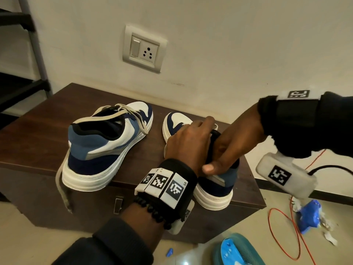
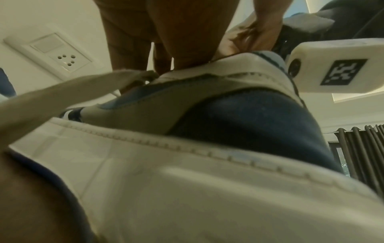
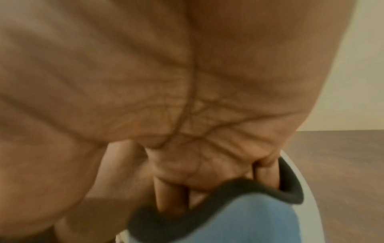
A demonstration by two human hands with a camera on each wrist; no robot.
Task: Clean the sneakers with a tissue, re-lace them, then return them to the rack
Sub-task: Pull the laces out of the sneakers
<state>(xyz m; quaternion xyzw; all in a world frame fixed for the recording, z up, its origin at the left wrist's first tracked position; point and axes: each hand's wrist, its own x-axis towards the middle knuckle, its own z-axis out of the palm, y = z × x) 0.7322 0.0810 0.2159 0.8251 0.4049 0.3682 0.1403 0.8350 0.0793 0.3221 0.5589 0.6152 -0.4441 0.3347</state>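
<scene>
Two white, light-blue and navy sneakers stand on a dark wooden chest (image 1: 38, 131). The left sneaker (image 1: 107, 146) is untouched, and its loose beige lace (image 1: 63, 188) hangs over the front edge. My left hand (image 1: 189, 142) curls over the tongue and lace area of the right sneaker (image 1: 215, 190). In the left wrist view that sneaker (image 2: 187, 148) fills the frame, with a lace (image 2: 62, 95) running from my fingers (image 2: 145, 41). My right hand (image 1: 229, 146) grips its black collar (image 3: 228, 194): fingers (image 3: 172, 194) inside, thumb outside.
A dark shoe rack (image 1: 23, 54) stands at the far left by the wall. A wall socket (image 1: 143, 48) is above the chest. On the floor to the right lie an orange cable (image 1: 286, 226), blue wrappers (image 1: 309, 215), tissue scraps and a teal item (image 1: 238, 251).
</scene>
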